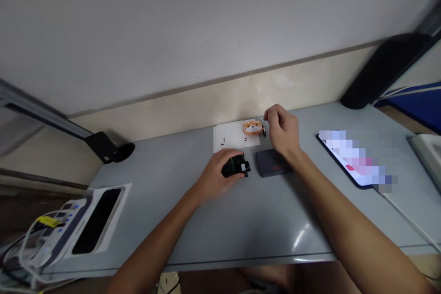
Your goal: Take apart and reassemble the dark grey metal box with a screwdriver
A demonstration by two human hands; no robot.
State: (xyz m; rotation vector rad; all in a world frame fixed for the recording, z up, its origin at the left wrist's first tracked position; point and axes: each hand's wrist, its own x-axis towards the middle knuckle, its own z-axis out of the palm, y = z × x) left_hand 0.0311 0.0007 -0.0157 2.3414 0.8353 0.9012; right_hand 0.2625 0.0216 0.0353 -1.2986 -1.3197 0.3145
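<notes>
My left hand [220,170] grips a small black device with a green circuit board [237,164], its thumb and fingers on opposite sides. A pale label shows near the board's right end. My right hand [283,128] is raised with its fingers curled in, and whatever they may hold is hidden. Beneath that wrist lies a flat dark grey box [270,164] with a row of small slots along its front edge. Behind the hands, white paper [232,133] bears several tiny dark screw-like pieces [223,141] and an orange dog-faced case [252,127].
A lit phone [347,158] with a white cable [406,218] lies to the right on the grey desk [165,170]. At the left are a dark phone-like slab [97,220] and a power strip [65,227] with tangled cables. A black cylinder [386,69] leans at the back right.
</notes>
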